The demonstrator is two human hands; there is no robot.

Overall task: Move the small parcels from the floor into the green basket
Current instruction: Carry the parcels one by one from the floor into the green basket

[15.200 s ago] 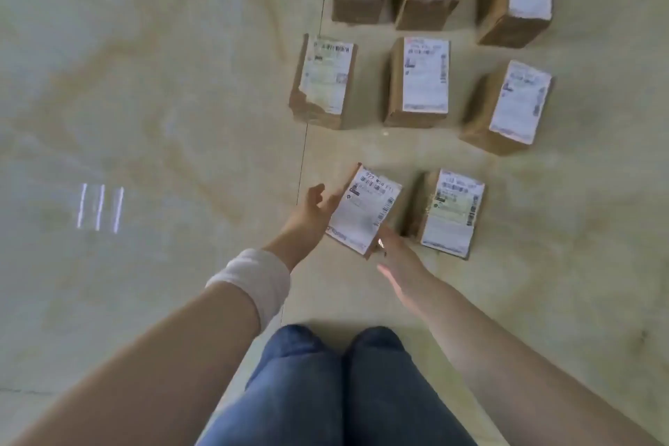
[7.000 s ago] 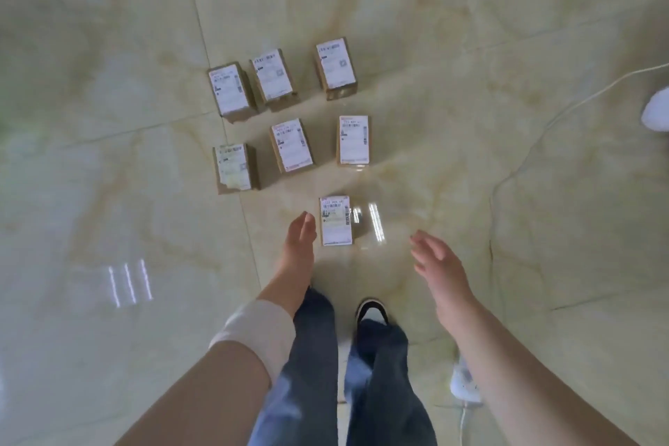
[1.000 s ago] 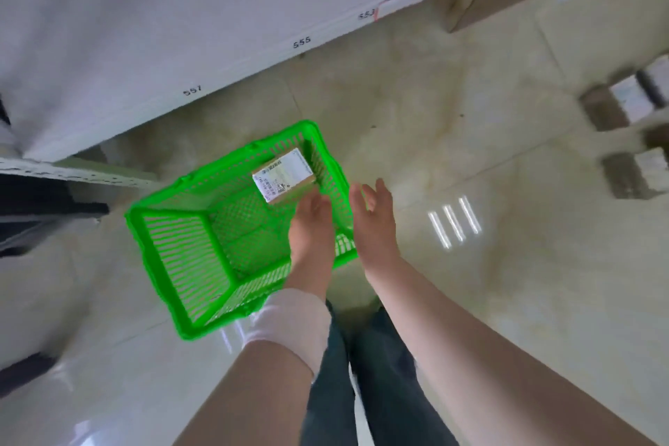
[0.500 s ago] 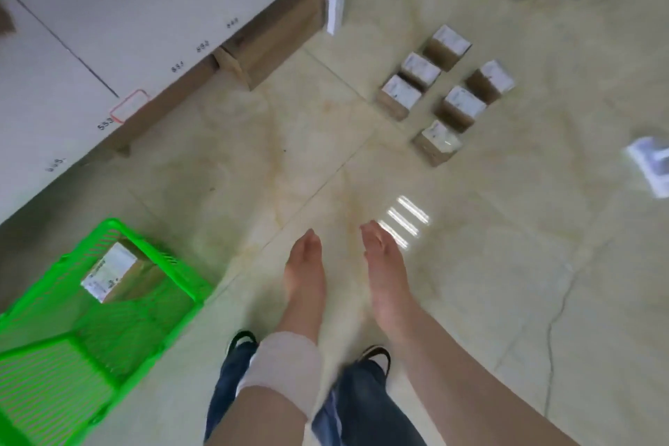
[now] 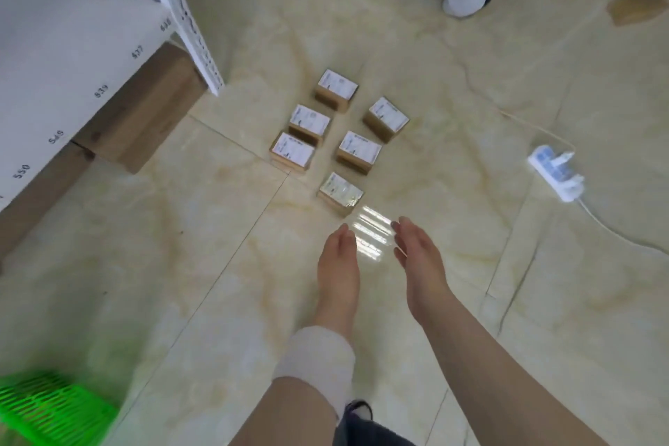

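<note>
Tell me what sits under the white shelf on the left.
Large brown cardboard boxes stand on the floor under the white shelf, only their front parts showing. The shelf board covers the rest and anything behind them.

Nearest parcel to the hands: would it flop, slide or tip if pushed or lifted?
The nearest parcel is a squared cardboard box, so probably stiff, not floppy. It lies low and flat, label up, so it seems unlikely to tip or roll. The floor looks glossy, so a push would likely slide it.
</note>
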